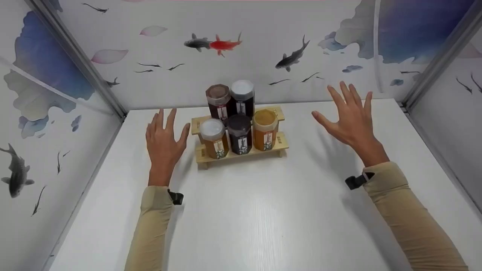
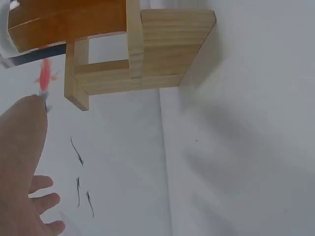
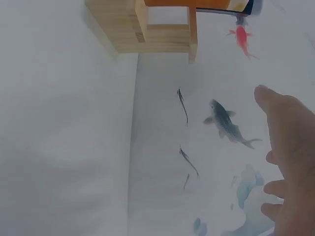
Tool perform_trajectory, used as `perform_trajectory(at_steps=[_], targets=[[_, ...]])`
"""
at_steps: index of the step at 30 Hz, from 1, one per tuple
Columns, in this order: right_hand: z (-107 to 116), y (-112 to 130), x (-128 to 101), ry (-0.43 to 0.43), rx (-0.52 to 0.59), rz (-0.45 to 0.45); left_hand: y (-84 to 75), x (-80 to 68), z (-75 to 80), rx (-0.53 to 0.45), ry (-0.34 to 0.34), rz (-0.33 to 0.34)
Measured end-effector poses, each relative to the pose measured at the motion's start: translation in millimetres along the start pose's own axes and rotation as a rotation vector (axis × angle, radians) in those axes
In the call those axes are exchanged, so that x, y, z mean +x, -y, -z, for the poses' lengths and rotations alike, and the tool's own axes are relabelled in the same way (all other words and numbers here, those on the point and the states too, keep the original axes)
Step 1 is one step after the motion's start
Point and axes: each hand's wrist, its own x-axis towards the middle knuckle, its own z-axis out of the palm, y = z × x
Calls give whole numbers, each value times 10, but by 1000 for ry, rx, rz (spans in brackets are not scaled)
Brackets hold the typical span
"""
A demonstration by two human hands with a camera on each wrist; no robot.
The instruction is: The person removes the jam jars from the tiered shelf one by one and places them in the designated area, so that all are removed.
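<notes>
Toward the back of the smooth white tabletop (image 1: 263, 210), a pale wooden two-tier rack (image 1: 282, 142) carries five faceted, lidded jars (image 1: 240, 137), amber or dark, labelled. Just beside its left end, the bare left hand (image 1: 164, 141) has straight fingers slightly apart, thumb splayed; well apart from its right end, the bare right hand (image 1: 353, 122) spreads its fingers.

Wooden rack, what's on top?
In front, a white-topped amber jar, a dark-topped jar and a yellow-topped jar; behind, a brown-topped jar and a white-topped dark jar. The front three hide the back bases.
</notes>
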Motion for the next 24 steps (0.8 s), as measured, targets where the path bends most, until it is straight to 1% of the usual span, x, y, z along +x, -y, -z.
perform_trajectory(at_steps=[3, 4, 6, 9, 11, 13, 15, 19, 22, 24], targets=[[-124, 87, -88, -60, 73, 47, 14, -117, -84, -86, -26, 30], [-163, 127, -116, -69, 95, 62, 12, -157, -116, -117, -22, 44], [-234, 214, -165, -72, 131, 90, 1, -228, -187, -179, 8, 82], [-316, 356, -230, -40, 178, 112, -29, -306, -299, -298, 74, 141], [-360, 459, -260, -2, 214, 117, -55, -331, -363, -379, 114, 180], [-406, 562, -283, 39, 257, 124, -80, -343, -415, -435, 142, 207], [-456, 667, -297, 85, 315, 134, -107, -348, -450, -458, 169, 228], [-583, 849, -290, 160, 462, 146, -153, -340, -492, -479, 214, 235], [-682, 966, -278, 205, 603, 126, -172, -339, -516, -502, 236, 222], [-748, 1036, -277, 215, 694, 102, -180, -349, -527, -510, 247, 222]])
